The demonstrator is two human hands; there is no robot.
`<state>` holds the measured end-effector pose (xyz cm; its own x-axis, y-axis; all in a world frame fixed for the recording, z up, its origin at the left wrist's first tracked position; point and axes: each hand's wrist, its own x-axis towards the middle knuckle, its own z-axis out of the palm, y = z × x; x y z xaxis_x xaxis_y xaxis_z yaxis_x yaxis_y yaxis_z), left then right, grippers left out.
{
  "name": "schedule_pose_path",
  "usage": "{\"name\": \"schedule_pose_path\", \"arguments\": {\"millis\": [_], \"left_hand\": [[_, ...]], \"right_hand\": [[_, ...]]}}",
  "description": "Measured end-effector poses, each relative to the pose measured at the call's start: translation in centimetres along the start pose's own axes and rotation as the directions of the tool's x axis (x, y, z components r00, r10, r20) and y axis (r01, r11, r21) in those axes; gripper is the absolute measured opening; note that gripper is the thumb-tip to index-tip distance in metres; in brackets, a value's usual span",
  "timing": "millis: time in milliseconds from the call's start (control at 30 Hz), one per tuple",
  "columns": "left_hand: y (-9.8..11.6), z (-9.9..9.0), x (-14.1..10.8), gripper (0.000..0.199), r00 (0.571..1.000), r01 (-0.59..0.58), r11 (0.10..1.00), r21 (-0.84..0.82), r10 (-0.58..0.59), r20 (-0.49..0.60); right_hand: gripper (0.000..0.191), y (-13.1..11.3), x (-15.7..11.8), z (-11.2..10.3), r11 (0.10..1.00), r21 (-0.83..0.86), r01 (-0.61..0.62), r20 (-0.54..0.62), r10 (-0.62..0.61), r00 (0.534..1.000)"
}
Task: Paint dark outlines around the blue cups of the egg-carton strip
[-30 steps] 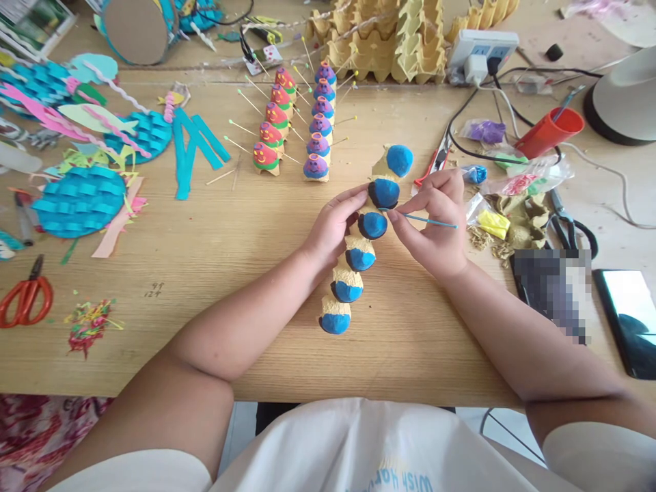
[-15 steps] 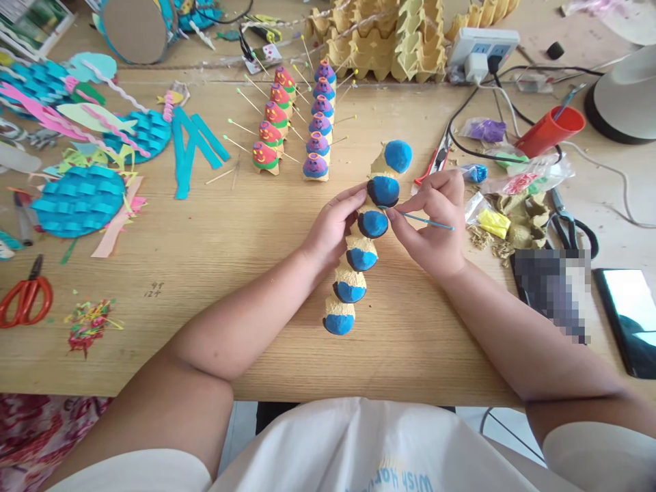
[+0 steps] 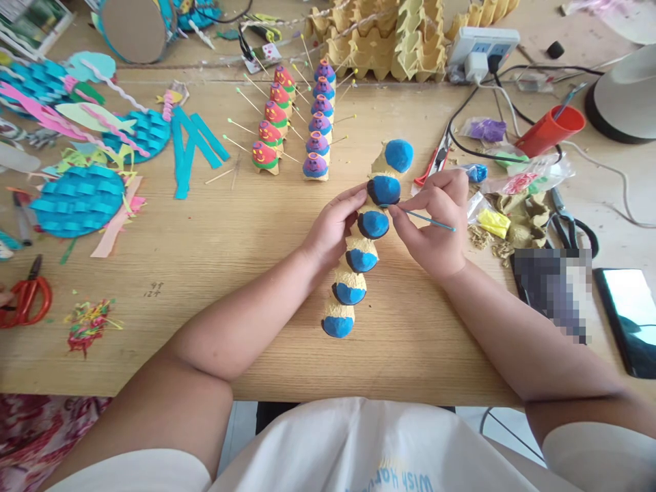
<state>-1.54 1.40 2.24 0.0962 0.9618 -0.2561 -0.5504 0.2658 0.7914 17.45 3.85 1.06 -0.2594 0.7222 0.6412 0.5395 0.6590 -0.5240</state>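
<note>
My left hand [image 3: 335, 225] grips a strip of egg carton [image 3: 349, 279] by its left side, fingers partly hidden behind it. The strip's several bumps carry blue clay caps, most with a black edge along the lower or left side. Pinched in my right hand [image 3: 435, 215] is a thin blue stick [image 3: 429, 220], whose tip touches the strip near the second cap from the far end. Farther back stand two finished-looking carton caterpillars, one red and green [image 3: 272, 121], one purple and blue [image 3: 318, 124], with pins stuck in them.
Red-handled scissors [image 3: 31, 301] lie at the left, with another person's fingers [image 3: 4, 298] at them. Nearby are clay scraps [image 3: 88, 324] and blue woven discs [image 3: 79, 200]. On the right are a red cup [image 3: 551, 131], black-handled scissors [image 3: 568, 222], a phone [image 3: 628, 318] and cables.
Another person's fingers have come in at the left edge by the red-handled scissors. My hands, the strip and the stick have barely shifted.
</note>
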Motion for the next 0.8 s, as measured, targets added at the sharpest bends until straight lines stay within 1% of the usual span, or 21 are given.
{"name": "schedule_pose_path", "arguments": {"millis": [200, 367, 500, 567, 667, 733, 800], "left_hand": [[-0.02, -0.02, 0.16, 0.025, 0.992, 0.120, 0.987, -0.107, -0.123, -0.020], [0.02, 0.02, 0.09, 0.029, 0.995, 0.095, 0.981, -0.170, -0.094, 0.014], [0.13, 0.19, -0.03, 0.031, 0.991, 0.128, 0.978, -0.168, -0.130, -0.004], [0.17, 0.29, -0.07, 0.024, 0.993, 0.116, 0.980, -0.161, -0.120, -0.015], [0.20, 0.41, -0.13, 0.012, 0.998, 0.059, 0.988, -0.140, -0.062, -0.018], [0.19, 0.42, -0.16, 0.010, 0.999, 0.037, 0.993, -0.116, -0.038, -0.006], [0.17, 0.34, -0.17, 0.010, 0.999, 0.038, 0.994, -0.102, -0.037, 0.008]], "right_hand": [[0.013, -0.34, 0.11, -0.28, 0.998, 0.049, 0.030, 0.016, -0.031, 0.999], [0.010, -0.32, 0.16, -0.06, 0.994, 0.101, 0.043, -0.008, -0.042, 0.999], [0.009, -0.10, 0.09, 0.20, 0.993, 0.118, 0.009, -0.004, -0.009, 1.000], [0.010, -0.03, 0.04, 0.25, 0.992, 0.127, -0.011, -0.008, 0.012, 1.000], [0.013, -0.09, 0.04, 0.15, 0.991, 0.135, -0.022, -0.008, 0.023, 1.000], [0.015, -0.23, 0.11, 0.03, 0.988, 0.153, -0.017, -0.007, 0.018, 1.000], [0.017, -0.36, 0.24, -0.01, 0.980, 0.199, -0.009, -0.027, 0.015, 1.000]]}}
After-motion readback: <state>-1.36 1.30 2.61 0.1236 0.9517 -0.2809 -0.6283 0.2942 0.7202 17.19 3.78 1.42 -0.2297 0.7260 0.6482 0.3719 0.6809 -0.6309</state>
